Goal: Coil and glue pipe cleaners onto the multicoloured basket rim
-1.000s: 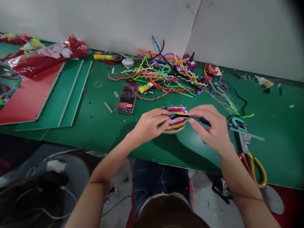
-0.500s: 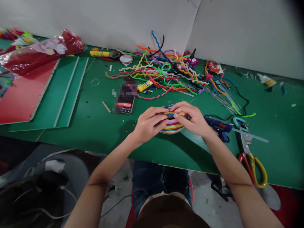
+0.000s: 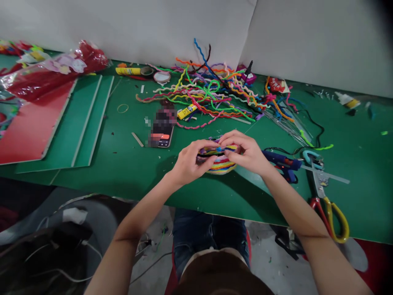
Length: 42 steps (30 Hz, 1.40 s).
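Observation:
Both hands are at a round, rainbow-striped piece [image 3: 221, 167] that looks built up from coiled pipe cleaners. It sits above the green table close to the front edge. My left hand [image 3: 192, 162] grips its left side, thumb in front and fingers over the top rim. On the right, my right hand [image 3: 245, 153] pinches near the top, where a small blue bit [image 3: 219, 149] shows between the hands. A dark gap runs along the rim beside the left fingers. My fingers hide parts of the piece.
A heap of pipe cleaners [image 3: 211, 90] lies at the back. To the right are a blue glue gun [image 3: 284, 162] and scissors [image 3: 321, 192]. A phone [image 3: 162, 129] and a yellow tube [image 3: 186, 111] lie behind my left hand. Green boards [image 3: 92, 123] and a red board [image 3: 33, 127] are at left.
My left fingers have drawn back to the left from the top of the striped piece, baring more of its rim. The right hand still pinches near the blue bit.

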{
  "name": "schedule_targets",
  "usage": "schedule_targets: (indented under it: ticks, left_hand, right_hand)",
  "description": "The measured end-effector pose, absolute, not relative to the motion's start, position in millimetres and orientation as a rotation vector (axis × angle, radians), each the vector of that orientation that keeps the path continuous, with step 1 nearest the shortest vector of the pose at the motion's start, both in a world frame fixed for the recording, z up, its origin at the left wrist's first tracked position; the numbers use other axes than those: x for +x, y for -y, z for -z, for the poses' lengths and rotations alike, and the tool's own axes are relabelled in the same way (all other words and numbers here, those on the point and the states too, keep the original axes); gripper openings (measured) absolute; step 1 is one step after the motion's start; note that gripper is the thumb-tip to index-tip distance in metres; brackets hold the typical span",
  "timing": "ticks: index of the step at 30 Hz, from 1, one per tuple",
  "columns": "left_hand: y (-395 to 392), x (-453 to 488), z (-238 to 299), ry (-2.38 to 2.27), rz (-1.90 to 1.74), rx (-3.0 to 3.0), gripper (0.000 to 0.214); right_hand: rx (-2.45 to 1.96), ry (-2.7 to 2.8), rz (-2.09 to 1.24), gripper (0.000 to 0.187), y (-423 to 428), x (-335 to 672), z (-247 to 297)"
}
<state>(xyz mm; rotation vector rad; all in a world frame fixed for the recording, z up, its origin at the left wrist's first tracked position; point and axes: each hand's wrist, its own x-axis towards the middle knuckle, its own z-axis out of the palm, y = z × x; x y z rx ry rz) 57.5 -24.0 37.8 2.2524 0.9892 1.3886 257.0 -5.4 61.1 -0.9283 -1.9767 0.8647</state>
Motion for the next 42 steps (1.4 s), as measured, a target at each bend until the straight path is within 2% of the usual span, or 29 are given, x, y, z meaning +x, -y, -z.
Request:
schedule_targets:
  ticks: [3, 7, 10, 19, 24, 29, 32, 38, 42]
  left_hand:
    - [23.2, 53.6, -35.1, -0.95, -1.391, 2.198, 0.031]
    - [16.5, 43.0, -31.9, -0.833, -1.329, 2.146, 0.036]
    - [12.3, 34.1, -31.4, -0.779, -1.292, 2.119, 0.036]
    - [3.9, 17.3, -46.2, -0.754, -1.156, 2.286, 0.027]
    - [18.0, 29.2, -56.8, -1.03, -1.375, 2.557, 0.022]
    - [37.3, 44.6, -50.0, -1.281, -1.452, 2.629, 0.025]
    - [39.2, 47.4, -46.6, -1.347, -1.521, 2.643, 0.021]
    - [39.0, 48.3, -53.0, -1.403, -1.406, 2.715, 0.023]
    - [40.8, 48.9, -61.1, -1.388, -1.199, 2.666, 0.018]
  right_hand:
    - [-0.904, 2.008, -0.826, 0.008, 5.0, 258.3, -62.5]
    - [-0.838, 2.063, -0.735, 0.02, 5.3, 266.7, -63.4]
    - [-0.861, 2.06, -0.715, 0.019, 6.8, 272.4, -62.0]
    - [-0.878, 2.092, -0.921, 0.013, 10.9, 267.4, -65.0]
    - [-0.873, 2.063, -0.954, 0.012, 15.5, 256.6, -63.3]
    - [-0.915, 2.022, -0.898, 0.01, 19.8, 248.2, -63.1]
    - [-0.933, 1.992, -0.891, 0.011, 20.8, 246.5, -63.3]
    - [-0.925, 1.974, -0.885, 0.011, 21.0, 245.5, -63.2]
    - [-0.94, 1.963, -0.89, 0.01, 21.4, 244.4, -61.9]
